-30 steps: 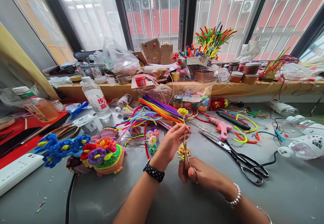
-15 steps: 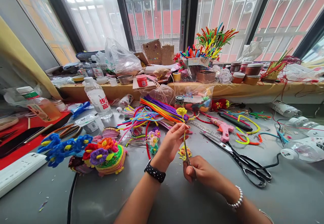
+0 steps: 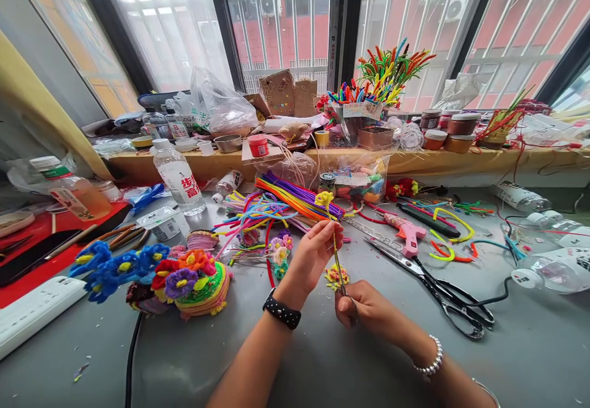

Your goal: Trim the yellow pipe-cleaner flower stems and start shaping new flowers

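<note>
Between the pinched fingers of my left hand [image 3: 318, 251] is a yellow pipe-cleaner flower [image 3: 324, 200], its bloom above the fingertips and its stem running down. My right hand [image 3: 364, 305] is closed around the handles of a small pair of scissors [image 3: 341, 276], whose blades point up along the stem under my left fingers. Whether the blades touch the stem I cannot tell. Just behind the scissors, a small yellow and pink fuzzy piece [image 3: 332, 276] lies on the grey table.
Large black-handled scissors [image 3: 428, 282] and a pink glue gun [image 3: 405, 233] lie to the right. Colourful pipe cleaners [image 3: 295, 196] are bundled behind my hands. Finished fuzzy flowers [image 3: 182, 282] stand at left, near a water bottle [image 3: 177, 177] and a white power strip [image 3: 41, 313].
The yellow bloom has tipped slightly left and toward me. My left fingers have shifted a little on the stem, while the right hand with the scissors stays nearly in place.
</note>
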The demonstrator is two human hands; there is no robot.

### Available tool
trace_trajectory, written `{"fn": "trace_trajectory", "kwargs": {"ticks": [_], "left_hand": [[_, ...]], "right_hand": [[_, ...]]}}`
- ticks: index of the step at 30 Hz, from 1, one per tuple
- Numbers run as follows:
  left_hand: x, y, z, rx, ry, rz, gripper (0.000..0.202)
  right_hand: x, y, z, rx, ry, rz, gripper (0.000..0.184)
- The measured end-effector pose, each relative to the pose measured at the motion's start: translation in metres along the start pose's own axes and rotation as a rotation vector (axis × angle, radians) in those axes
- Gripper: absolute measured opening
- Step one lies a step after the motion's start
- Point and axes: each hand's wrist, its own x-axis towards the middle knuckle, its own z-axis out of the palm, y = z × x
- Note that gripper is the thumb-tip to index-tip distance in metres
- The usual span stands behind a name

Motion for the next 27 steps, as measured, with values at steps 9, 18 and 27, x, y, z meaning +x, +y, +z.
{"fn": "trace_trajectory", "kwargs": {"ticks": [9, 18, 27], "left_hand": [[0.002, 0.003, -0.004, -0.006, -0.029, 0.043, 0.003], [0.0, 0.001, -0.003, 0.098, -0.04, 0.006, 0.007], [-0.001, -0.003, 0.0, 0.223, -0.074, 0.01, 0.009]], "right_hand": [[-0.003, -0.006, -0.002, -0.039, -0.027, -0.018, 0.067], [-0.006, -0.013, -0.004, -0.07, -0.113, -0.042, 0.069], [-0.005, -0.016, -0.003, -0.036, -0.08, -0.039, 0.068]]}}
